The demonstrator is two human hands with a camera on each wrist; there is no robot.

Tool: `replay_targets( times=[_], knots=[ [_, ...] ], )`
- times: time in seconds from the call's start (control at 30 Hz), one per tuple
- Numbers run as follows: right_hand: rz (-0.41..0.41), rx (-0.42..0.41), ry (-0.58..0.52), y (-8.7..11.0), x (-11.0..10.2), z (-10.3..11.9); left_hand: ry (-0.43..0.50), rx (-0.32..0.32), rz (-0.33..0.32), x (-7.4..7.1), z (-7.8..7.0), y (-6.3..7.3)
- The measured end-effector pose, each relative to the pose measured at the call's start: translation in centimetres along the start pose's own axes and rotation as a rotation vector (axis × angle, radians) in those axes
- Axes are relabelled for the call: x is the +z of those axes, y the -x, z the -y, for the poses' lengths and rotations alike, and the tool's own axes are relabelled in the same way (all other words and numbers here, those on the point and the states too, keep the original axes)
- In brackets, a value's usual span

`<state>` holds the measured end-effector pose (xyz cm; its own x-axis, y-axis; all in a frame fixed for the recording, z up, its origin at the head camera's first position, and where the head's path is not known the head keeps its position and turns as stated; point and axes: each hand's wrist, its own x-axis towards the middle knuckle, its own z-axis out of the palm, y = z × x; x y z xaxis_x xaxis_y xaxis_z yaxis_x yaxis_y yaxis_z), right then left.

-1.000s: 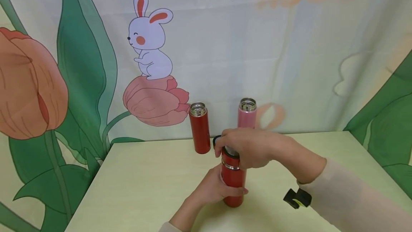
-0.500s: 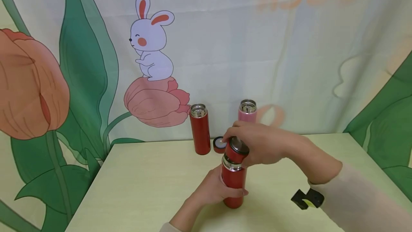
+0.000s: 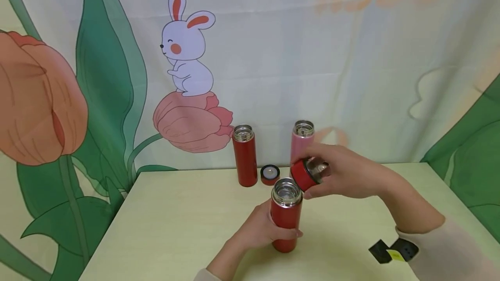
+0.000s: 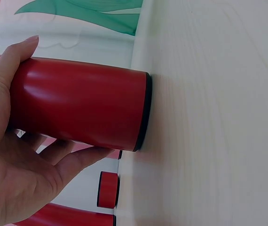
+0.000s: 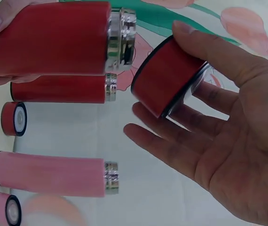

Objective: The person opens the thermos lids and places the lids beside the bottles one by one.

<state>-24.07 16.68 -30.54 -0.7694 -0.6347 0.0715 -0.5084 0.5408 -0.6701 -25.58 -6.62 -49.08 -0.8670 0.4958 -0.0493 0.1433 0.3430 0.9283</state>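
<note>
My left hand grips a red thermos bottle that stands upright on the table, its steel mouth uncovered. In the left wrist view the thumb and fingers curl round the bottle's red body. Just right of the mouth, my right hand holds the red lid, tilted and apart from the bottle. The right wrist view shows the thumb on one side of the lid and fingers on its other side.
Behind stand another lidless red thermos and a lidless pink thermos. A red lid lies between them, and a pink lid lies beside the pink bottle. A printed curtain hangs along the table's back edge.
The right hand has lifted the red lid off the bottle's mouth and moved it right, tilting it. The left hand has kept its grip on the bottle in place.
</note>
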Motion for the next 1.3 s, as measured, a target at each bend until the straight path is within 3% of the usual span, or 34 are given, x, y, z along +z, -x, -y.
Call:
replay_targets(
  times=[0.17, 0.5, 1.0, 1.3],
  knots=[
    [-0.059, -0.034, -0.014, 0.6, 0.4, -1.8, 0.003, -0.006, -0.003, -0.1, 0.0, 0.0],
    [-0.194, -0.022, -0.074, 1.7, 2.5, -5.2, 0.019, -0.051, 0.003, -0.2, 0.0, 0.1],
    [-0.241, 0.040, -0.293, 2.5, 6.2, -9.4, 0.001, -0.036, -0.008, -0.2, -0.3, 0.4],
    [-0.231, 0.124, -0.346, 2.6, 8.6, -11.5, -0.002, -0.014, -0.002, -0.3, -0.3, 0.5]
  ],
)
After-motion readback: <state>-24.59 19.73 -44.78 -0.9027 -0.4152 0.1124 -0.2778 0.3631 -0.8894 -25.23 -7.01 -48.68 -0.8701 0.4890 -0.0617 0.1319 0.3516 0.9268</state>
